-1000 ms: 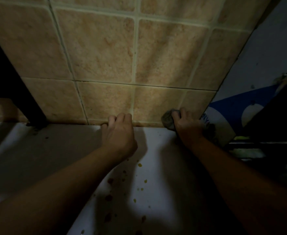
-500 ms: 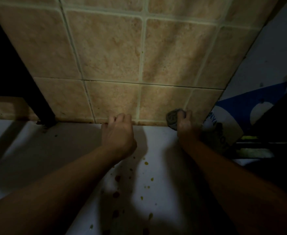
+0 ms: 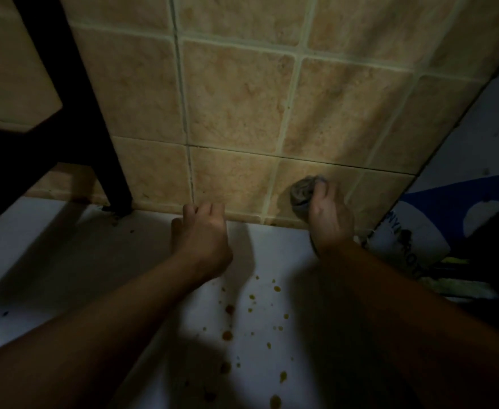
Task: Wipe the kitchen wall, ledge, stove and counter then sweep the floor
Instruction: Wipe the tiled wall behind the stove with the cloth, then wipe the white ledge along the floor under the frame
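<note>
Our right hand (image 3: 329, 215) presses a bunched rag (image 3: 303, 191) against the tan wall tiles (image 3: 236, 98) while our left hand (image 3: 201, 231), fingers curled and holding nothing, rests beside it on the spattered white counter (image 3: 257, 320).

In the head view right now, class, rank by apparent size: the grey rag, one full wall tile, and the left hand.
1. Wall tile, clearly largest.
2. Left hand.
3. Grey rag, smallest, though the right hand gripping it hides part.

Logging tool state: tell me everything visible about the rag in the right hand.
The rag is a small grey-brown wad of crumpled cloth, bunched and creased. The right hand grips it from below, fingers curled round it, pressing it against the bottom row of the tan tiled wall, just above the white counter. Wetness can't be told.
</note>
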Motion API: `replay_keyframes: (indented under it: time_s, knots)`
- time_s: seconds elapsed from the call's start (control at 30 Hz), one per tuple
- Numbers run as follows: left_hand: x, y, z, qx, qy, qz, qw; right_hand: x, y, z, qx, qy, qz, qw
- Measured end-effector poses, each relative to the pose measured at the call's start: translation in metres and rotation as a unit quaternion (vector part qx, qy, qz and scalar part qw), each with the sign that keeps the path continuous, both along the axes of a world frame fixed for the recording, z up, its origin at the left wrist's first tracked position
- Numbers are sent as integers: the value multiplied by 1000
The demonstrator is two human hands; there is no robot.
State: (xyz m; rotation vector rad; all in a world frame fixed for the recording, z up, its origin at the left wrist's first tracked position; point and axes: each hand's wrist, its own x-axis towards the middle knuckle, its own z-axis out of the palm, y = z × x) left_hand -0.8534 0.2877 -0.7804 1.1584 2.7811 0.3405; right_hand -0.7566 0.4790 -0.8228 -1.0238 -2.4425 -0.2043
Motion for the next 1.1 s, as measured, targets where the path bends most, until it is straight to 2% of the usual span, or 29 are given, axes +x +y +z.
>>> replay_keyframes:
  time_s: [0.1,0.2,0.33,0.43,0.5,0.53,0.67,0.8,0.87,0.93,1.0,1.1]
  knots:
    - [1,-9,8,5,0,11,1000,-22,-26,3,-37,-99,71,992]
    - [0,-19,21,31,5,32,999,-46,-51,9,-59,-129,111,984]
    - [-3,-38,36,59,4,63,996,-52,-65,37,-133,-88,122,980]
    - [-2,-52,50,72,-4,83,994,-54,-72,59,-253,50,152,954]
    - [-2,-60,64,76,-8,94,993,-55,-81,76,-317,155,173,920]
    - [-2,-64,71,80,-12,97,992,-55,-87,85,-348,178,177,903]
    - [-9,-81,98,115,-39,100,988,-63,-114,122,-484,247,190,818]
    - [-20,-97,122,183,-116,152,965,-69,-139,151,-569,282,204,745]
    - [-25,-105,134,211,-154,181,948,-68,-150,165,-614,299,218,697]
    - [-29,-113,143,233,-185,209,931,-67,-157,179,-667,322,229,631]
    - [-33,-118,150,258,-241,235,906,-68,-159,190,-725,345,229,551]
    - [-37,-120,160,327,-410,240,817,-71,-159,202,-777,362,241,455]
